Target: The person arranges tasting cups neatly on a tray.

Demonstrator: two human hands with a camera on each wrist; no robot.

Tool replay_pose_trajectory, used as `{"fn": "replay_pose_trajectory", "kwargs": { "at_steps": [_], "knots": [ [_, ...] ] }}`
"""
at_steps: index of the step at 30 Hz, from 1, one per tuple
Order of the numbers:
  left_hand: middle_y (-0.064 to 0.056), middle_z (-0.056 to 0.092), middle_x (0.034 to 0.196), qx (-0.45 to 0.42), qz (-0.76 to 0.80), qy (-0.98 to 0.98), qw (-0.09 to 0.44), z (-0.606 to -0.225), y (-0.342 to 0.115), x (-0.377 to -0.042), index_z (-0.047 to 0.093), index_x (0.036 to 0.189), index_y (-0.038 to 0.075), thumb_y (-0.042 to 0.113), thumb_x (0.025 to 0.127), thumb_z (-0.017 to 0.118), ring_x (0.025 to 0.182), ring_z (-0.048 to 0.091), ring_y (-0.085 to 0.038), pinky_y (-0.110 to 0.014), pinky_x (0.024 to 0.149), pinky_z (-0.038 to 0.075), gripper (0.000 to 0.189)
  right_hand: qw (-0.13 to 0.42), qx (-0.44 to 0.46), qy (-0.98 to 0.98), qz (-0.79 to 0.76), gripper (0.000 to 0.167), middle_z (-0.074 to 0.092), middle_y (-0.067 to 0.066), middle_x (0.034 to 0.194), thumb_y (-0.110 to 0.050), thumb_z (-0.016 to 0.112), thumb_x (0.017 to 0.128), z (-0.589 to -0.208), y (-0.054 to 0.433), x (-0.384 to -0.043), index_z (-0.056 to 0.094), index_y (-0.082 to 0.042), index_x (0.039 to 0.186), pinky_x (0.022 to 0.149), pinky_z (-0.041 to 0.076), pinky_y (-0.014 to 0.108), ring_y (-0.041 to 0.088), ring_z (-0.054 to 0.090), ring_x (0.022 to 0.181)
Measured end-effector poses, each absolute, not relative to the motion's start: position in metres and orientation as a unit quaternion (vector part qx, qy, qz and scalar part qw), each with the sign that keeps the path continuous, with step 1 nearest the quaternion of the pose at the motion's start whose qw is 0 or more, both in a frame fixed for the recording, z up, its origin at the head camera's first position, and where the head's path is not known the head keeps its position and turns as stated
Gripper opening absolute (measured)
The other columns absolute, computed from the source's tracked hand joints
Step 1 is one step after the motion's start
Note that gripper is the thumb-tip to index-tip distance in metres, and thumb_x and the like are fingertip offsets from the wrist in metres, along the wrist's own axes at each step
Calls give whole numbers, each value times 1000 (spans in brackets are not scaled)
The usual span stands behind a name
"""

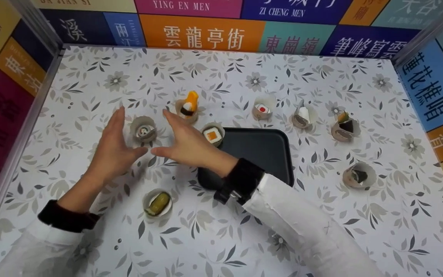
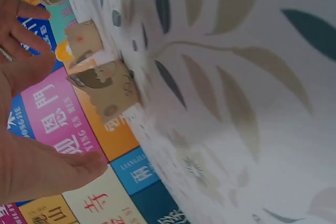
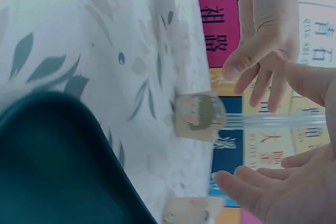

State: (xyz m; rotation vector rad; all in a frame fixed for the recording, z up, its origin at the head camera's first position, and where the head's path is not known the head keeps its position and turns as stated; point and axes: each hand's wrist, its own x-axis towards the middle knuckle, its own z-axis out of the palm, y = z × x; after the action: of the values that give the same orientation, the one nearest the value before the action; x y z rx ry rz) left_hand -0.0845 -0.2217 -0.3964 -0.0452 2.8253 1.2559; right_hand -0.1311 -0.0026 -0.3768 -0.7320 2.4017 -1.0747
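Observation:
A small paper cup (image 1: 143,130) holding a toy sushi roll stands upright on the patterned cloth, between both hands. My left hand (image 1: 112,148) is on its left side, fingers extended and thumb pointing inward. On the cup's right, my right hand (image 1: 190,144) has its fingers stretched forward and its thumb toward the left thumb. Both hands look apart from the cup. In the right wrist view the cup (image 3: 197,116) shows a printed face, below and beside the spread fingers. Near the right hand are a cup with an orange-centred roll (image 1: 212,134) and an orange-topped piece (image 1: 190,105).
A black tray (image 1: 260,154) lies under my right forearm. Further cups hold a red-centred roll (image 1: 262,109), a silver-and-white piece (image 1: 303,114), a dark wedge (image 1: 345,126), a dark green piece (image 1: 360,176) and a green oblong piece (image 1: 158,204). Printed panels (image 1: 202,34) border the table.

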Motion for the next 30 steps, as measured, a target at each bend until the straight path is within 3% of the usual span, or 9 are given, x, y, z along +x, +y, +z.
{"fn": "replay_pose_trajectory", "kwargs": {
  "at_steps": [4, 8, 12, 15, 19, 25, 30],
  "knots": [
    [-24, 12, 172, -44, 425, 902, 68, -403, -231, -92, 1, 166, 1, 14, 87, 85, 151, 28, -46, -57, 117, 33, 116, 232, -229, 858, -398, 103, 28, 12, 170, -36, 80, 94, -388, -16, -139, 15, -8, 168, 117, 36, 33, 23, 40, 149],
    [-22, 27, 168, -64, 449, 886, 95, -406, -239, -99, 6, 167, 3, 15, 89, 83, 139, 47, -41, -42, 95, 51, 110, 248, -205, 852, -414, 101, 33, 12, 168, -28, 81, 93, -397, -30, -145, 16, -7, 168, 113, 41, 30, 23, 51, 140],
    [-24, 40, 160, -63, 472, 874, 101, -411, -242, -107, 15, 166, 0, 9, 89, 79, 120, 60, -35, -22, 76, 50, 100, 245, -189, 852, -423, 96, 39, 12, 165, -24, 80, 94, -405, -42, -150, 20, -5, 166, 111, 41, 28, 22, 53, 136],
    [-29, 45, 154, -57, 480, 870, 101, -415, -242, -111, 21, 164, -4, 5, 88, 79, 108, 64, -32, -16, 71, 49, 96, 242, -178, 854, -425, 92, 45, 14, 161, -21, 80, 94, -409, -49, -153, 25, -3, 165, 111, 41, 27, 24, 53, 137],
    [-33, 51, 147, -54, 484, 868, 92, -421, -241, -115, 30, 159, -9, 1, 85, 81, 101, 65, -30, -15, 70, 50, 91, 238, -175, 856, -423, 86, 51, 16, 155, -16, 81, 92, -415, -55, -156, 32, -1, 162, 112, 39, 26, 24, 51, 139],
    [-27, 63, 135, -43, 491, 867, 74, -429, -239, -118, 55, 145, -5, 0, 82, 85, 84, 67, -14, -18, 66, 52, 70, 214, -192, 843, -455, 59, 64, 13, 137, -6, 81, 89, -424, -57, -156, 57, 0, 143, 103, 43, 22, 20, 59, 124],
    [-25, 67, 127, -52, 493, 866, 64, -431, -238, -118, 62, 137, -6, 0, 82, 85, 75, 66, -6, -19, 64, 53, 60, 200, -189, 835, -476, 50, 68, 12, 129, -2, 79, 89, -426, -58, -156, 62, 1, 136, 94, 43, 20, 15, 60, 111]
  ]
}}
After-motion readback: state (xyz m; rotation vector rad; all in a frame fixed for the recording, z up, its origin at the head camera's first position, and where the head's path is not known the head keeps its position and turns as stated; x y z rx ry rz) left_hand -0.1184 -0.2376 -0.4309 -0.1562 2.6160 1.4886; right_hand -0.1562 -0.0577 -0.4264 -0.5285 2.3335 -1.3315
